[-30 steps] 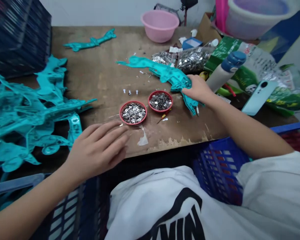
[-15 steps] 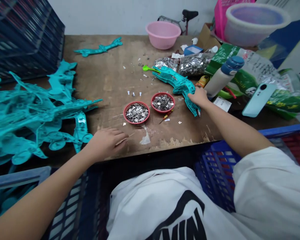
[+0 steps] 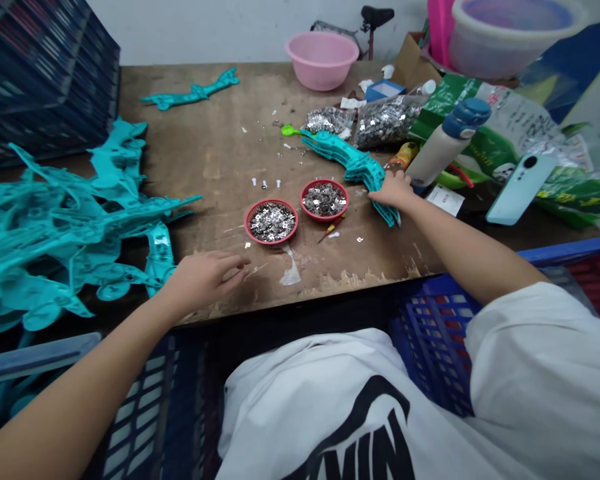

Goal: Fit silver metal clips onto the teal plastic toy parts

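My right hand (image 3: 393, 190) grips the near end of a teal plastic piece (image 3: 347, 161) that lies on the wooden table (image 3: 205, 153), to the right of two small red dishes. The red dishes (image 3: 271, 221) (image 3: 324, 199) hold several small silvery metal bits. My left hand (image 3: 205, 277) rests near the table's front edge, left of the dishes, with fingers curled and fingertips pinched together on the wood; what they hold, if anything, is too small to see. A small red-handled screwdriver (image 3: 330, 231) lies just in front of the right dish.
A heap of teal plastic pieces (image 3: 65, 227) covers the left side, with dark crates (image 3: 40, 67) behind. Bags of metal bits (image 3: 380, 120), a pink bowl (image 3: 321, 59), a bottle (image 3: 445, 143), a phone (image 3: 517, 190) and green bags crowd the right. Blue crates (image 3: 435, 340) stand below the table's edge.
My right hand pulled the teal piece right and turned it, uncovering a green tool behind. My left hand went from spread flat to curled with fingertips pinched, nearer the table's edge.
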The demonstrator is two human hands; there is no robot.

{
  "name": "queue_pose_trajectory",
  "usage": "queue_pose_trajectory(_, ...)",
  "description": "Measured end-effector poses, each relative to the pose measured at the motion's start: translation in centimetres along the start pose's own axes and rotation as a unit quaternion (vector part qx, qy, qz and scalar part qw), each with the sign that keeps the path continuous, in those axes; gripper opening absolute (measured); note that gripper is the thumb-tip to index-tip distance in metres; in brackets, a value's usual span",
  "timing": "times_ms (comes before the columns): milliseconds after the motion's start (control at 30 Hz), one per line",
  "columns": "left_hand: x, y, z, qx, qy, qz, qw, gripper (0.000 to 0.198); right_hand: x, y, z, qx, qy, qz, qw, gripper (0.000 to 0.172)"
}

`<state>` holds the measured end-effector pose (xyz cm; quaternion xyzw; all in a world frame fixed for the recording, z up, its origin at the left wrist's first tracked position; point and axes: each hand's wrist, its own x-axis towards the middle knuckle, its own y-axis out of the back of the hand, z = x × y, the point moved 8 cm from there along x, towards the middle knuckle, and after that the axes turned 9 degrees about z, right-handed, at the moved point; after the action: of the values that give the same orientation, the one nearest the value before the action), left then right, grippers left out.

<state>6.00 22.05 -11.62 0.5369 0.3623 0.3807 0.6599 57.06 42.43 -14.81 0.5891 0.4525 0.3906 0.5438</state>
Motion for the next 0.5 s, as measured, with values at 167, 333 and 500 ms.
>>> queue_pose_trajectory(167, 0.1, 0.1, -0.1, -0.009, 0.005, -0.007, 1.0, 0.076, -0.3, -0.1, -0.1, -0.007, 0.005, -0.033, 0.999, 0.122)
queue_pose_trajectory(333, 0.1, -0.1, -0.2, -0.002, 0.012, -0.019, 1.0, 0.08, -0.5, 0.5, -0.2, -0.016, 0.007, -0.047, 0.999, 0.123)
queue_pose_trajectory(500, 0.2, -0.2, -0.1, -0.005, 0.023, -0.032, 0.999, 0.083, -0.9, 0.9, -0.2, -0.028, 0.013, -0.06, 0.998, 0.133)
